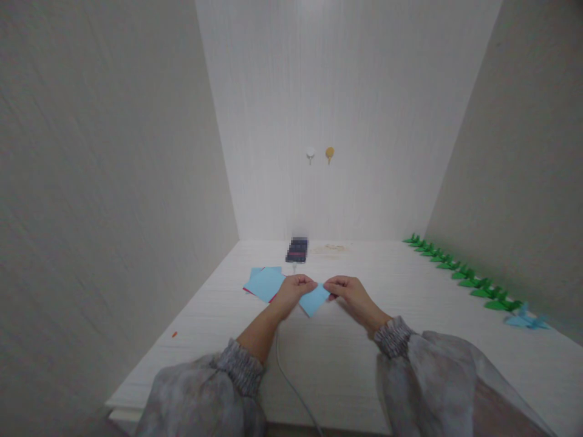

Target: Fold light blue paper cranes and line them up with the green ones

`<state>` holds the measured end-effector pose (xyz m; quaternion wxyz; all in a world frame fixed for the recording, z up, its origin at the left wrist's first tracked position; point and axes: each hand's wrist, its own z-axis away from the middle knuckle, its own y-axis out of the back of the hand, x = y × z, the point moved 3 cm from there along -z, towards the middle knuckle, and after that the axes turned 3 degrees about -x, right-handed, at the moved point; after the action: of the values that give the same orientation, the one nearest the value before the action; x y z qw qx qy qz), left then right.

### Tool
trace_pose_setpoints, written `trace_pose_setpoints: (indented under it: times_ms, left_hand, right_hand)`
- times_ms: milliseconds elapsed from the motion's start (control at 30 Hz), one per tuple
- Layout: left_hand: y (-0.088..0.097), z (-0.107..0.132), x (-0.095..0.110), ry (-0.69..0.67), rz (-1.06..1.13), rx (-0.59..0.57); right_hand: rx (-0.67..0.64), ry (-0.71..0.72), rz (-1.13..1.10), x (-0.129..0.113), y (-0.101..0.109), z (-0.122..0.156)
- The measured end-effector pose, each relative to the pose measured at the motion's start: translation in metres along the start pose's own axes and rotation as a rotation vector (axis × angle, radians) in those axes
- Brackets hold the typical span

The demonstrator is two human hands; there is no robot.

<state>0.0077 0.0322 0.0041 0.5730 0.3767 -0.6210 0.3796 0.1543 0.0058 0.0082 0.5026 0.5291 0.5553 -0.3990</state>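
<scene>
A folded piece of light blue paper [315,299] hangs just above the white desk [410,340], held between both hands. My left hand [295,287] pinches its left edge with curled fingers. My right hand [347,289] pinches its right corner the same way. To the left of my left hand lies a small stack of light blue paper sheets [265,282], with a red sheet peeking out underneath.
A dark phone [297,249] stands at the back of the desk, with a grey cable [291,382] running toward me. Several green folded paper figures [460,273] line the right wall, ending in blue ones [526,318]. Two wall hooks [319,155] hang above.
</scene>
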Motion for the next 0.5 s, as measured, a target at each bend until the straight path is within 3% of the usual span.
trace_pose_setpoints:
  times_ms: [500]
  left_hand:
    - [-0.0067, -0.0014, 0.0000, -0.026, 0.047, -0.064]
  right_hand:
    - [0.048, 0.070, 0.074, -0.0030, 0.0017, 0.0009]
